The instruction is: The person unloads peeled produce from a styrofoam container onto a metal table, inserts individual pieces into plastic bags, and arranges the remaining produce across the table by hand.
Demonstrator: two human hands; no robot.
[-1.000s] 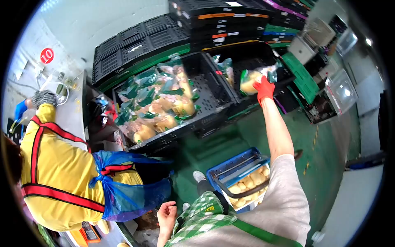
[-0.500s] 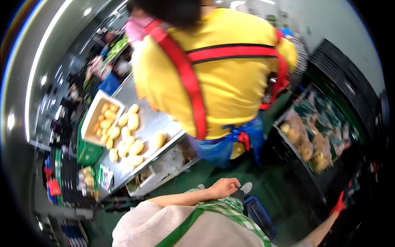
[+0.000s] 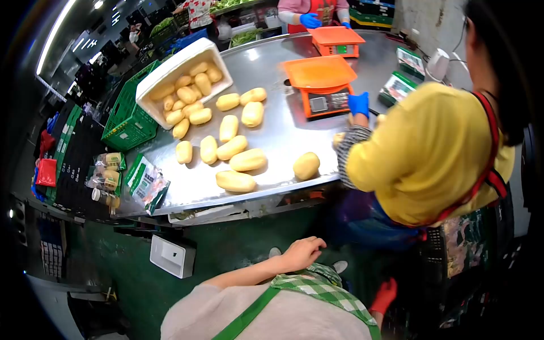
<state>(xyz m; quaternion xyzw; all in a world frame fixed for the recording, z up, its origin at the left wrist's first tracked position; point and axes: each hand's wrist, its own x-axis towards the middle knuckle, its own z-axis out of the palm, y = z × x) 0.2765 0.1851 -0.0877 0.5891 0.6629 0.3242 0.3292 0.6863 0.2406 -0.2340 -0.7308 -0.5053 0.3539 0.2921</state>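
My left hand (image 3: 303, 253), bare, hovers in front of my green checked apron (image 3: 326, 287), its fingers loosely bent and apart with nothing visible in them. Low on the right is my right hand (image 3: 385, 294) in a red glove, near my side; its fingers reach forward and hold nothing visible. Ahead of both hands stands a metal table (image 3: 272, 195). Several pale yellow, potato-like vegetables (image 3: 247, 160) lie loose on it. More of them fill a tilted white foam box (image 3: 152, 82) at its left end. Neither hand touches the table.
A co-worker in yellow (image 3: 419, 144) stands right of the table, a blue-gloved hand (image 3: 358, 105) beside an orange scale (image 3: 320, 76). Another person works behind a second scale (image 3: 337, 39). Green crate (image 3: 129, 116) and packaged bags (image 3: 146, 184) sit left. A white bin (image 3: 170, 256) stands on the floor.
My view has turned left toward the table, and the co-worker in yellow now appears farther right. My right hand has come in closer to my body; my left stays before my apron.
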